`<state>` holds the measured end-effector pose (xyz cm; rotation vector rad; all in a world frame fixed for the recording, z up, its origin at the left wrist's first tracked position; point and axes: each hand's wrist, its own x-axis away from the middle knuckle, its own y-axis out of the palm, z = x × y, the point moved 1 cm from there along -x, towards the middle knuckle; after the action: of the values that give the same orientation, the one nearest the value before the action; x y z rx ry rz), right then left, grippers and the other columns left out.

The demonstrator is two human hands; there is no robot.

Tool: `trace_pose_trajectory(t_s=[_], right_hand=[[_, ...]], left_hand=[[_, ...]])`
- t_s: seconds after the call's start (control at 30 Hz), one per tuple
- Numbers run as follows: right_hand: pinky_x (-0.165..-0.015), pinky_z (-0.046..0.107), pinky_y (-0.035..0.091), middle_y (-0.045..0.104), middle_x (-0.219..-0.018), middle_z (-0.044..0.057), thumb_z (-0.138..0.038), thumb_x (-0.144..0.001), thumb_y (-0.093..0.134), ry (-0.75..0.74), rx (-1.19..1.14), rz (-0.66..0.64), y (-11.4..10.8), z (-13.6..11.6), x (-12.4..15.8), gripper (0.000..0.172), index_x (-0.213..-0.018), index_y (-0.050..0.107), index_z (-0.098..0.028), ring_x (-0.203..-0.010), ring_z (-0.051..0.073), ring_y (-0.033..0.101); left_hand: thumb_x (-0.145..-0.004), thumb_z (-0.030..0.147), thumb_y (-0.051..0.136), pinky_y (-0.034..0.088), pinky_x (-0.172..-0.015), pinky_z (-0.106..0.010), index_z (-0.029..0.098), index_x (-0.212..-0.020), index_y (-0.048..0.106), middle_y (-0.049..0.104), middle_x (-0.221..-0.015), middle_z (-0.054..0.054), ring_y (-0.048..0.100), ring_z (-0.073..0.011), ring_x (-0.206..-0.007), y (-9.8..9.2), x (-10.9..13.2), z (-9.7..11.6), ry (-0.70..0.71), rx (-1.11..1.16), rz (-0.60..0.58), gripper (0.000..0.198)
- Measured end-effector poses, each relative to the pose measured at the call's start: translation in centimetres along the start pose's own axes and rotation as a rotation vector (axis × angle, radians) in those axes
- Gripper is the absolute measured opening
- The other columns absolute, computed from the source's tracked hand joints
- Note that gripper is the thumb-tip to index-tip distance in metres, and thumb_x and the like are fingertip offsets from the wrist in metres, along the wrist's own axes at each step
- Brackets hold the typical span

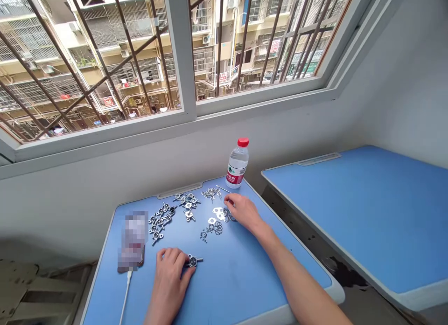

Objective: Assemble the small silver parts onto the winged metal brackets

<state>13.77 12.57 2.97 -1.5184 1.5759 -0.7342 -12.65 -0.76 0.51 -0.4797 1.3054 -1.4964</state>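
Observation:
My left hand (pixel 171 271) pinches a small metal fitting (pixel 193 261) with a round dark centre and a short stem, held down at the tabletop. My right hand (pixel 242 208) reaches over the far right of the blue table (pixel 224 287), thumb and fingers drawn together; whatever they hold, if anything, is too small to make out. Beneath and beside it lie black rings (pixel 217 228) and flat, pale gasket-like plates (pixel 219 214). Just beyond its fingers are a pile of small metal pieces (pixel 211 193) and a thin rod (pixel 223 189).
Similar fittings with dark centres (pixel 161 220) form a cluster left of the middle, near other metal fittings (pixel 188 203). A phone (pixel 133 241) with a white cable (pixel 126 292) lies left. A water bottle (pixel 237 164) stands at the back corner. Another blue table (pixel 367 213) is to the right.

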Motion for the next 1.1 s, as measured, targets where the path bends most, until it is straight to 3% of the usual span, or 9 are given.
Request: trace_pose_trajectory(t_s=[0.33,0.57,0.93,1.1], right_hand=[[-0.060,0.025,0.035,0.070,-0.089,0.004,-0.037,-0.094,0.052,0.119,0.056,0.083,1.4,-0.5,-2.0,0.021,-0.095,0.065,-0.020,-0.078,0.018,0.063],[-0.058,0.026,0.030,0.072,-0.089,0.005,-0.021,-0.093,0.047,0.140,0.088,0.046,1.9,-0.5,-2.2,0.019,-0.087,0.065,-0.020,-0.079,0.018,0.063],[-0.056,0.024,0.028,0.069,-0.075,0.002,-0.016,-0.086,0.050,0.041,0.029,-0.115,0.5,-1.4,-1.4,0.019,-0.077,0.065,-0.020,-0.067,0.015,0.058],[-0.057,0.023,0.031,0.069,-0.079,0.002,-0.016,-0.087,0.047,0.017,-0.009,-0.114,-0.5,-1.1,-0.8,0.019,-0.082,0.065,-0.020,-0.069,0.015,0.057]], left_hand=[[-0.094,0.015,0.051,0.040,-0.084,-0.038,0.023,-0.091,0.056,0.063,-0.088,-0.001,0.059,-0.0188,-0.081,0.1,-0.1,0.3,0.052,0.018,-0.033,0.010],[-0.092,0.013,0.051,0.041,-0.085,-0.041,0.022,-0.091,0.057,0.062,-0.088,-0.002,0.058,-0.0204,-0.082,-0.3,-0.1,1.2,-0.003,0.035,0.002,0.011],[-0.091,0.009,0.051,0.041,-0.085,-0.039,0.022,-0.089,0.057,0.062,-0.088,-0.001,0.057,-0.0190,-0.082,-0.7,-0.3,1.3,-0.008,0.061,-0.020,0.014],[-0.089,0.014,0.057,0.041,-0.087,-0.041,0.022,-0.091,0.058,0.062,-0.088,-0.001,0.058,-0.0197,-0.082,-0.9,-0.3,1.4,-0.018,0.063,-0.011,0.008]])
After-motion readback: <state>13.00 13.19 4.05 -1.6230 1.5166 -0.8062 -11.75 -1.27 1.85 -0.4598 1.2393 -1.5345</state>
